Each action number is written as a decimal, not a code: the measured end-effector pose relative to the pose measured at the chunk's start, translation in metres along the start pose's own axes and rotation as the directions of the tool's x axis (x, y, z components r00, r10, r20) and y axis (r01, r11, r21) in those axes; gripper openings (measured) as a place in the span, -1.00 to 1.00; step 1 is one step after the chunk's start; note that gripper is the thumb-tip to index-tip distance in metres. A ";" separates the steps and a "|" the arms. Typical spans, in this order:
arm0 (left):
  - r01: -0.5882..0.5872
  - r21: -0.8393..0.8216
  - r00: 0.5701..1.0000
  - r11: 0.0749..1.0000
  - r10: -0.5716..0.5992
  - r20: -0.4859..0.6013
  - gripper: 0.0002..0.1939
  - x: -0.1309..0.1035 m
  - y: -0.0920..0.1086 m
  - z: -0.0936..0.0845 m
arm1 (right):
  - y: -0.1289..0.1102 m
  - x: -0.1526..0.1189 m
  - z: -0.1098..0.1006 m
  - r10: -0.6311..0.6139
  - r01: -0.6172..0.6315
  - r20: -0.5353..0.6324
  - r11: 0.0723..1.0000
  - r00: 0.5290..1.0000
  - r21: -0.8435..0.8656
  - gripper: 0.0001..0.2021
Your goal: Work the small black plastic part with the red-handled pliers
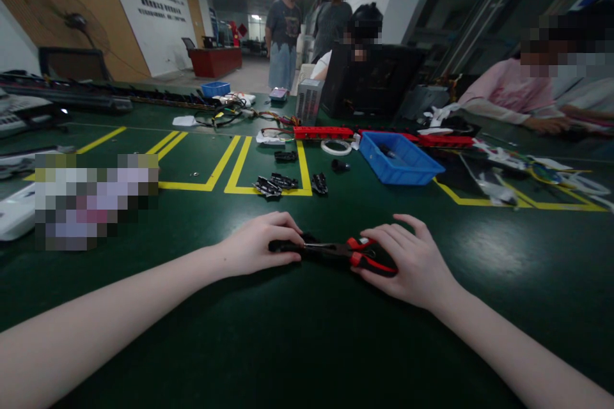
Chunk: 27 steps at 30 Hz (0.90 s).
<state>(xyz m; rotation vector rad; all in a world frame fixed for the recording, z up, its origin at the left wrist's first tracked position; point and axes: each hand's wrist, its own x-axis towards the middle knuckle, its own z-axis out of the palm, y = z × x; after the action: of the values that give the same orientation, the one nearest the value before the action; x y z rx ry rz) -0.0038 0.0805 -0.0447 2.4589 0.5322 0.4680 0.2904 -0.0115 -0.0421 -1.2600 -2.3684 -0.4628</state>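
My right hand (pixel 410 262) is closed around the red and black handles of a pair of needle-nose pliers (pixel 343 249). Their jaws point left and reach my left hand (pixel 261 243). Between thumb and fingers, that hand grips a small dark part (pixel 285 246), whose kind I cannot make out. The jaw tips meet this part or lie right beside it; my fingers partly hide the spot. Beyond my hands, several black plastic pieces (pixel 267 186) lie around the yellow-taped outline. A short black cylindrical piece (pixel 340 166) rests to their right.
A blue bin (pixel 401 158) stands ahead to the right, near a white ring (pixel 336 147) and a red strip (pixel 322 133). Cables and a metal box (pixel 309 101) are farther back. White equipment (pixel 16 211) sits at left. Other people are across the green table (pixel 192 332).
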 end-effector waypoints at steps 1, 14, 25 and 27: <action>-0.001 0.000 1.000 1.000 0.001 -0.002 -0.80 0.000 0.000 0.000 | 0.000 0.000 0.000 0.000 0.000 0.009 1.000 1.000 0.007 -0.64; -0.074 0.161 0.997 0.984 0.076 -0.007 -0.77 -0.001 0.002 0.003 | 0.000 0.003 -0.002 0.025 -0.034 0.097 0.995 0.995 0.091 -0.66; -0.092 0.241 0.994 0.966 0.102 -0.030 -0.80 -0.004 0.003 0.007 | 0.001 0.004 -0.003 0.024 -0.034 0.110 0.996 0.994 0.083 -0.66; -0.095 0.228 0.994 0.969 0.105 -0.033 -0.80 -0.004 0.003 0.008 | 0.001 0.003 -0.003 0.023 -0.033 0.112 0.996 0.993 0.081 -0.66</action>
<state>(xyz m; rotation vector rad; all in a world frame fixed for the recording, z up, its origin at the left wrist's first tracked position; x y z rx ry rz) -0.0030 0.0731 -0.0497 2.7092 0.5060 0.5298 0.2901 -0.0103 -0.0375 -1.3103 -2.4305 -0.2898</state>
